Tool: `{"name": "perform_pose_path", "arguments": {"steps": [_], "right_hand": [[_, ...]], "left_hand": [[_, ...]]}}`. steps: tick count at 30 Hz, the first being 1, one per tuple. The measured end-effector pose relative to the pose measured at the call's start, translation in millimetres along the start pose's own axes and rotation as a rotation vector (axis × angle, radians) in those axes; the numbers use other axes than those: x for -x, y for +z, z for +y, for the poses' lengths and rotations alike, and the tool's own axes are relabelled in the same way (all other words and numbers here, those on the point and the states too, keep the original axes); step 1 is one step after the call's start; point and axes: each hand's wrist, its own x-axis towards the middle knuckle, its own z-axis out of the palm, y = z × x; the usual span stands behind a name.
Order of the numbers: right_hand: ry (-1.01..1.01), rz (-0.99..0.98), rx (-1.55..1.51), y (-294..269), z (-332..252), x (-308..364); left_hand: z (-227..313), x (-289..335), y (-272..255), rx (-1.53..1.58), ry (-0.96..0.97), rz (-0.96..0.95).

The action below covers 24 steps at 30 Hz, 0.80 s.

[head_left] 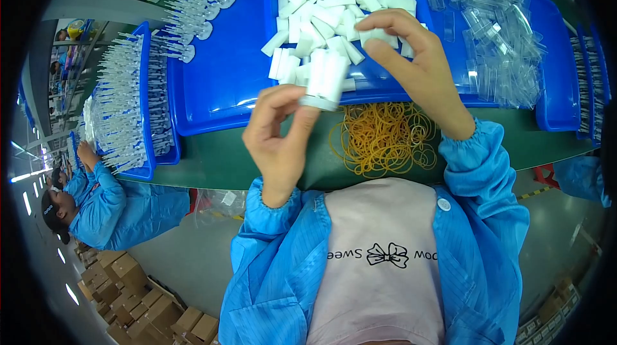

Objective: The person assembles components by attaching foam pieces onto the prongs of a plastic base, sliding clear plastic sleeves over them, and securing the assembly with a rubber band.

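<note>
The left hand (281,142), thumb and fingers closed, grips a white cylindrical bundle (326,78) at its lower, grey-edged end. The bundle, somewhat blurred, stands nearly upright beyond the fingertips, to the right of the left hand, above the near rim of a blue tray (222,97) and in front of the heap of white pieces (321,7) lying in it. The right hand (427,62) reaches over the heap's right side, its thumb and forefinger curved, their tips apart; a white piece shows in the gap, but whether it is grasped cannot be told. The bundle lies to the left of the right hand and well apart from it. Yellow rubber bands (385,139) form a pile on the green counter (283,168), nearer the body, between the forearms. Clear plastic pieces (504,43) are heaped to the right.
</note>
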Motion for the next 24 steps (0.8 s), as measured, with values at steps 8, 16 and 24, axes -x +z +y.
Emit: {"name": "perform_pose_path", "arguments": {"steps": [8,16,24], "right_hand": [[-0.197,-0.111,0.792,30,23,-3],[-0.041,-0.138,0.411,25,27,-4],[0.431,0.03,-0.763,5,11,-14]], "left_hand": [[2,-6,-16,0.053,0.016,0.129],[3,-4,-14,-0.047,0.093,0.071],[19,-1,10,-0.258,0.318,-0.139]]}}
